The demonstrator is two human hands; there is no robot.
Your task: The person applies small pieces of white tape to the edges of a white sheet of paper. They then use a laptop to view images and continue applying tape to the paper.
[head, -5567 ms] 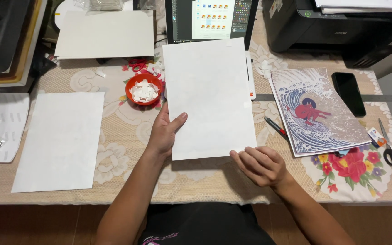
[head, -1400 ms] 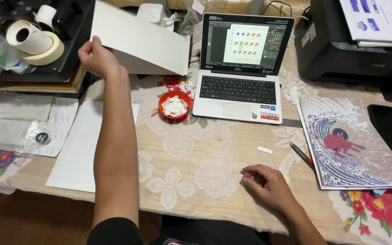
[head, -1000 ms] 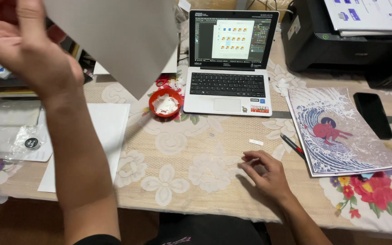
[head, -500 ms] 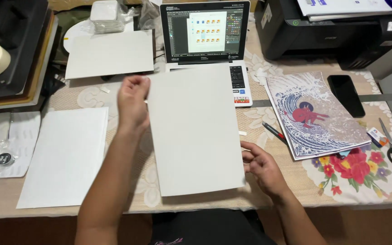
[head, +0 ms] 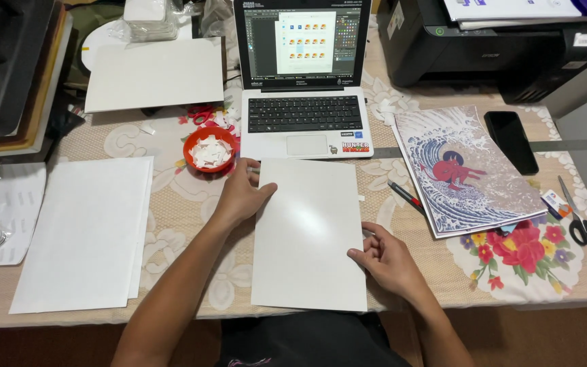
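Note:
A white glossy sheet [head: 307, 231] lies flat on the table in front of me, just below the open laptop [head: 304, 88]. My left hand [head: 242, 194] rests on the sheet's upper left edge, thumb on top. At the sheet's right edge, near its lower half, my right hand [head: 385, 255] has its fingertips touching the paper. Neither hand lifts the sheet.
A stack of white sheets [head: 83, 231] lies at the left; another white board [head: 154, 75] at the back. A red bowl of paper scraps [head: 209, 149], a wave print [head: 460, 170], a phone [head: 511, 141], scissors [head: 579, 224], a pen [head: 405, 196] and a printer [head: 497, 41] surround the work area.
My left hand brought the sheet from the back left and laid it flat before me. The sheet has slid down off the laptop, and my right hand now touches its right edge.

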